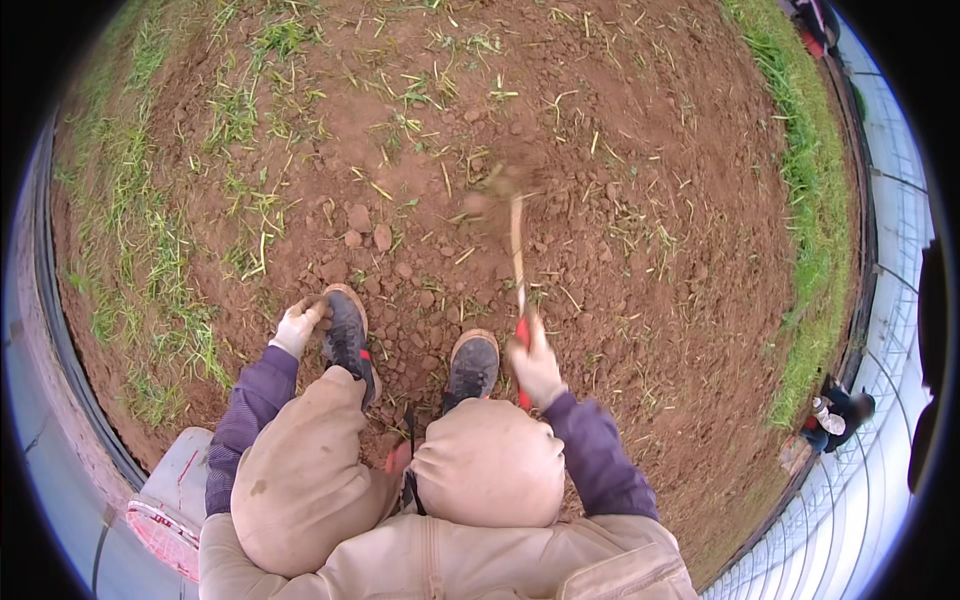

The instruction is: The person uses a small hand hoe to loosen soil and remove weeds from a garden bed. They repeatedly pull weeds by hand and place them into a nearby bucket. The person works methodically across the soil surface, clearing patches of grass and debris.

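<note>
My right hand [537, 365], in a pale soiled glove, grips the red handle of a hand tool [517, 251]. Its slim, light-coloured shaft reaches away from me over reddish-brown soil [622, 300]. The tool's head is too blurred to identify and is surrounded by blurred soil and plant bits. My left hand [301, 322], also in a pale glove with darkened fingers, is beside the toe of my left shoe [345, 330]. Its fingers are curled, and I cannot tell whether they hold anything. Stones or clods [367, 227] lie ahead of my shoes.
A whitish bucket [176, 469] with a reddish rim lies at my left. Cut grass [161, 262] is strewn on the left; a green strip [806, 225] borders the right. Beyond it, a person [840, 416] is by the plastic-covered wall [885, 300], another person [817, 26] farther up.
</note>
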`<state>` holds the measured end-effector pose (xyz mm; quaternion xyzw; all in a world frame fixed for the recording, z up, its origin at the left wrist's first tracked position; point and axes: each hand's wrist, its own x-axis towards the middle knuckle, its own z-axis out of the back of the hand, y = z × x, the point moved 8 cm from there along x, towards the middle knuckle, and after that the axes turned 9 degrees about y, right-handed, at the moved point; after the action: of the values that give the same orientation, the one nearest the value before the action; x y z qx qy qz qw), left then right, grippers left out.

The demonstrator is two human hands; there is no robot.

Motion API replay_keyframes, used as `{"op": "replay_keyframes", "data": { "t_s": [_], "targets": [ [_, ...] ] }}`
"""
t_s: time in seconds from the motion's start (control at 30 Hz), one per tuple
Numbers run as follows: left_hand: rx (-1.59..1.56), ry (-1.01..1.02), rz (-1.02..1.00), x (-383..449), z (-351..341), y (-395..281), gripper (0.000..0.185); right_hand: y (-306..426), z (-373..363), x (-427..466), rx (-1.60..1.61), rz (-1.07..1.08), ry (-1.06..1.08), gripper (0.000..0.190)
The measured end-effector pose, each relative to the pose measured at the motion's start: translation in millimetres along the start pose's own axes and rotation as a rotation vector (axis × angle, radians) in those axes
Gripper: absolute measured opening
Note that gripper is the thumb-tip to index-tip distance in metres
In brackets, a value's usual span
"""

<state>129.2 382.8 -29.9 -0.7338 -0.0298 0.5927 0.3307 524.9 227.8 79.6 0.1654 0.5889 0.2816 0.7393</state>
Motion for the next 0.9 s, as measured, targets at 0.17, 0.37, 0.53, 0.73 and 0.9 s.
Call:
{"op": "replay_keyframes", "data": {
  "t_s": [0.17,0.37,0.53,0.73,0.9],
  "targets": [
    [-0.006,-0.038,-0.023,-3.5,1.9,-2.6,0.043,16.0,20.1,-23.4,-0.023,0.093,-0.110,0.061],
    [0.459,-0.022,-0.229,-9.2,-25.1,-40.7,0.031,-28.3,132.7,47.9,0.251,0.279,-0.631,0.065],
    [0.922,-0.147,-0.598,-14.3,-64.4,-109.7,0.028,-37.3,126.8,73.8,-0.601,-0.406,-0.536,0.068],
    [1.018,-0.050,-0.642,-0.2,-102.1,-111.3,0.029,122.7,-90.3,123.6,-0.739,0.713,0.001,0.046],
    [0.791,0.023,-0.405,-3.9,-80.4,-83.2,0.025,135.1,-117.4,171.3,-0.694,0.335,0.005,0.051]
  ]
}}
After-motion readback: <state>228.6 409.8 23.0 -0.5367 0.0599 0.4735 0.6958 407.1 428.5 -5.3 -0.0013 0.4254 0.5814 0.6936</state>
